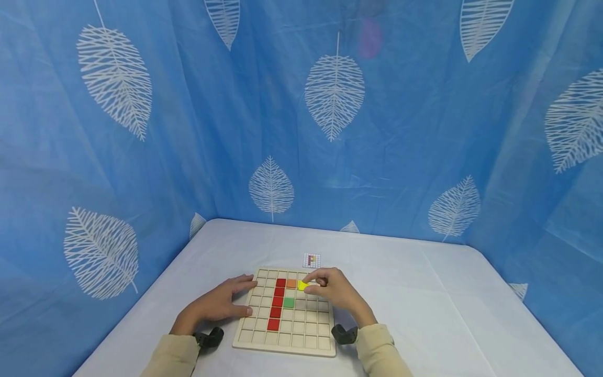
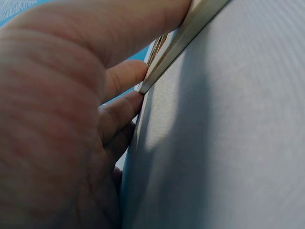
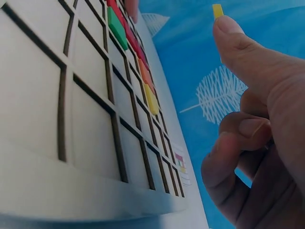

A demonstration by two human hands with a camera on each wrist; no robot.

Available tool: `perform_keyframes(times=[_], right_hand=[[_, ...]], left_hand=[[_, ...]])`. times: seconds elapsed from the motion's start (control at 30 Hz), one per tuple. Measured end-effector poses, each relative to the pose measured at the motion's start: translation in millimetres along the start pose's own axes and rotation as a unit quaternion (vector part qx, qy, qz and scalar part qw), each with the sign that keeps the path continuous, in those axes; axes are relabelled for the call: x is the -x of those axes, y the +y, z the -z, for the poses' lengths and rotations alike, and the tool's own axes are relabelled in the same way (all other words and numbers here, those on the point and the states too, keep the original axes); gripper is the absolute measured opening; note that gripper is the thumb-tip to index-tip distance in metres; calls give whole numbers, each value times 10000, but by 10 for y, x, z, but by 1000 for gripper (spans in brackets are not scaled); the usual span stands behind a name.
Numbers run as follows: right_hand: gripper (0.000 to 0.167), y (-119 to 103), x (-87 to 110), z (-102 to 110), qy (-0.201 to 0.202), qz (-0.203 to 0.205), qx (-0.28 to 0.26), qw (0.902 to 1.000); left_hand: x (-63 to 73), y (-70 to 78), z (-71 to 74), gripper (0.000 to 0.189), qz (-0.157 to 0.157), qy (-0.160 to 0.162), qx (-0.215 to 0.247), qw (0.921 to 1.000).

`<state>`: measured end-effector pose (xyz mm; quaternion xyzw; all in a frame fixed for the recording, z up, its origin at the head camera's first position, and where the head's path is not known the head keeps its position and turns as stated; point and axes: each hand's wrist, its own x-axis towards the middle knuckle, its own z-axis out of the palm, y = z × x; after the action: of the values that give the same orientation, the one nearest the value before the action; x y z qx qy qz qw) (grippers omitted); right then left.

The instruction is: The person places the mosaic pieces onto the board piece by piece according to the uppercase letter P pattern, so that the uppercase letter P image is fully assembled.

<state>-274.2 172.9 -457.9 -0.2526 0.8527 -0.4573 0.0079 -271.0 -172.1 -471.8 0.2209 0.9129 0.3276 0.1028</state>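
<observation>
My right hand (image 1: pixel 335 289) is over the upper right part of a pale wooden grid board (image 1: pixel 285 340). Between thumb and fingertips it pinches a small yellow tile (image 3: pixel 218 10), held off the board in the right wrist view. Another yellow tile (image 3: pixel 151 99) lies on the grid beside an orange tile (image 1: pixel 292 284). A column of several red tiles (image 1: pixel 276 301) runs down the board, with a green tile (image 1: pixel 289 302) just right of it. My left hand (image 1: pixel 216 301) rests at the board's left edge, thumb and fingers spread and their tips touching its side.
A small printed card (image 1: pixel 311 260) with a coloured grid pattern lies behind the board. The board lies on a white-covered table (image 1: pixel 424 303). A blue curtain (image 1: pixel 400 131) with white leaf prints surrounds the table's back and sides.
</observation>
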Motion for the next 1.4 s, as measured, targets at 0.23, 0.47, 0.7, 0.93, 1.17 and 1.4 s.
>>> perform_keyframes(times=[0.23, 0.47, 0.7, 0.93, 1.17, 1.4], right_hand=[[16, 50, -16, -72, -341, -53, -65, 9994], [16, 85, -6, -110, -604, -175, -19, 9980], [15, 78, -10, -117, -541, -215, 225, 9981], [10, 85, -22, -135, -591, -125, 510, 9969], [10, 80, -22, -156, -587, -28, 789, 9952], [10, 45, -16, -160, -553, -23, 1107, 9923]], left_hand=[[-3, -26, -11, 83, 9, -15, 4, 10000], [-19, -64, -25, 83, -56, -8, 23, 10000], [-19, -39, -16, 83, -22, 9, -19, 10000], [-16, -13, -5, 83, -83, 16, -42, 10000], [-15, -18, -15, 82, 7, 43, -83, 10000], [-26, -22, -11, 83, -31, 29, 0, 10000]])
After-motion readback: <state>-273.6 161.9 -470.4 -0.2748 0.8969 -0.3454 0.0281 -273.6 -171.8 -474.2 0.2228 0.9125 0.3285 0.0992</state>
